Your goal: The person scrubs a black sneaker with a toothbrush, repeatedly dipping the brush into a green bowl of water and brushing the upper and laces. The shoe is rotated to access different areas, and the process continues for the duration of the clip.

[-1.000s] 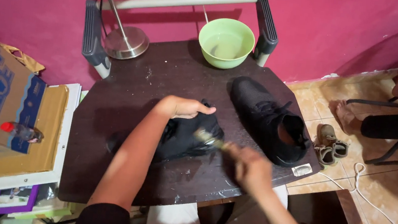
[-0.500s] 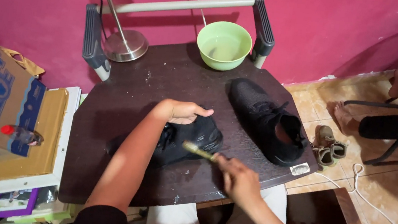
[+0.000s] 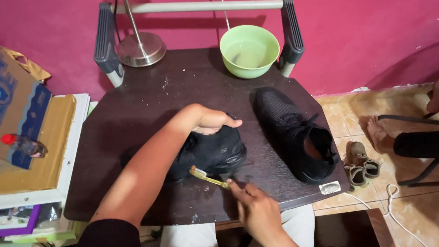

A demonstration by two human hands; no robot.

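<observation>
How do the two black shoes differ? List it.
The near shoe lies under the left hand; the far shoe stands free, untouched. The right hand holds a toothbrush against the near shoe, while the far shoe shows its open collar. Both are black, on the dark table.

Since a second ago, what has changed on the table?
The right hand drew the toothbrush back from over the shoe to its near edge. The left hand stays pressed on that shoe. Second shoe and green bowl unmoved.
</observation>
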